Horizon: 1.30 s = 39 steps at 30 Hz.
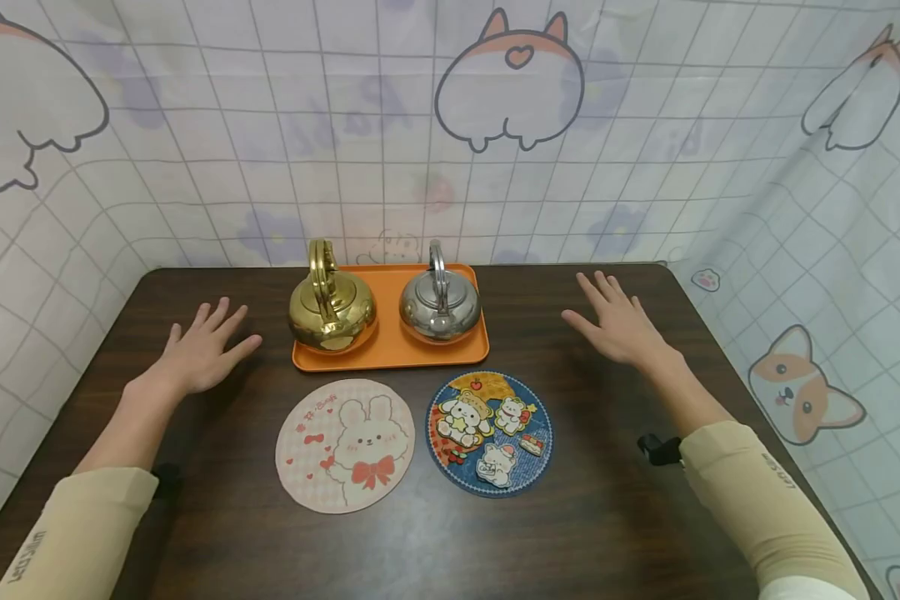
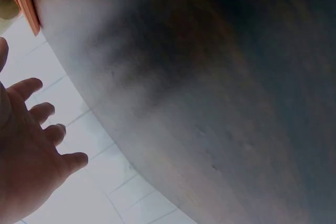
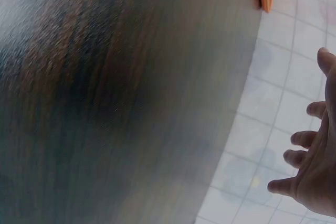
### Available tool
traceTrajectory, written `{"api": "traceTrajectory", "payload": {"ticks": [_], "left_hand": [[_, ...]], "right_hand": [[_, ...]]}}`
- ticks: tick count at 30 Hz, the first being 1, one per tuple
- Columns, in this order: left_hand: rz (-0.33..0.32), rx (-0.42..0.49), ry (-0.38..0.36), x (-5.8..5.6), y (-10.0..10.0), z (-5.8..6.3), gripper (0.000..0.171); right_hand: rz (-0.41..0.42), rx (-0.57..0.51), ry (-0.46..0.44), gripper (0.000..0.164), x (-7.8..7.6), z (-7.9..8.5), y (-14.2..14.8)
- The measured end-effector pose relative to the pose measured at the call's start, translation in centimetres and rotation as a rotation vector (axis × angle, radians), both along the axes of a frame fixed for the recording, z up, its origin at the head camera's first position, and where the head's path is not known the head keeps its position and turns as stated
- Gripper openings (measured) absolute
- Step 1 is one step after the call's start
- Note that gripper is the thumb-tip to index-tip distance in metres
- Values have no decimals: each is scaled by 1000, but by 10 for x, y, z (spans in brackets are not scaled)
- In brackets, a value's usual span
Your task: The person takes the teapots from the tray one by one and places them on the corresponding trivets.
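Note:
My left hand (image 1: 204, 350) hovers over the left side of the dark table with its fingers spread, holding nothing. Over on the right side, my right hand (image 1: 617, 323) is also spread and holds nothing. Between them an orange tray (image 1: 388, 354) bears a gold kettle (image 1: 330, 312) on its left and a silver kettle (image 1: 441, 307) on its right, both upright with handles raised. The gold kettle is the thing nearest my left hand. In the wrist views, both the left hand (image 2: 31, 145) and the right hand (image 3: 315, 156) appear apart from the tabletop.
In front of the tray lie a round pink rabbit mat (image 1: 315, 467) and a round blue mat (image 1: 438, 442) with cartoon figures. The dark wooden table (image 1: 450, 550) meets a white grid-patterned cloth (image 1: 345, 133) behind it and at both sides.

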<state>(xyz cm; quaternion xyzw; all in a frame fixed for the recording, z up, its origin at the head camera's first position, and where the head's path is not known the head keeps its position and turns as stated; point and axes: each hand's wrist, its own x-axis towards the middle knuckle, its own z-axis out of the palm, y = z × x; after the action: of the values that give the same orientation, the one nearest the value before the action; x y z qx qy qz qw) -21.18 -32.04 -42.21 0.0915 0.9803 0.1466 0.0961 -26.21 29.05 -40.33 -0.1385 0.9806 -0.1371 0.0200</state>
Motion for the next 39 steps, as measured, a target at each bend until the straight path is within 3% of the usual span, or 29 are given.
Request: {"api": "traceTrajectory", "payload": {"ticks": [20, 31, 39], "left_hand": [[-17, 61, 11, -3, 16, -3, 78], [7, 232, -23, 0, 21, 0, 72], [119, 477, -145, 5, 26, 1, 59]], "right_hand": [[68, -83, 90, 74, 6, 12, -28], [120, -183, 219, 63, 11, 17, -49], [173, -239, 288, 53, 17, 26, -69]]}}
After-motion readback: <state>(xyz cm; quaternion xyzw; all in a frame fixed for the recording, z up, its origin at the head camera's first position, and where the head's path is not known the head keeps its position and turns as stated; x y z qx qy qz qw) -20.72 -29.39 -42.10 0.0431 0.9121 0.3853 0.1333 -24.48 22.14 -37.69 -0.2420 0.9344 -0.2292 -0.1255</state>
